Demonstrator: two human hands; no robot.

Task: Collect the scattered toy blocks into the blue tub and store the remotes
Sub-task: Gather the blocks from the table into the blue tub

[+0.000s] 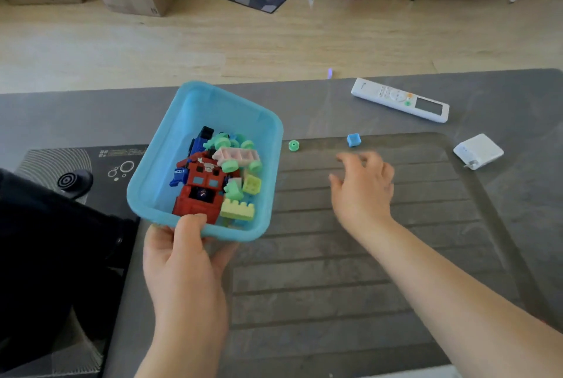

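2 blocks, green (pixel 293 145) and blue (pixel 353 139), lie loose; left hand (pixel 185 258) grips tub (pixel 170 146), right hand (pixel 362 187) spread, empty.

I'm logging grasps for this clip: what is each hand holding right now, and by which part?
The left hand grips the blue tub by its near rim, thumb over the edge. The right hand holds nothing.
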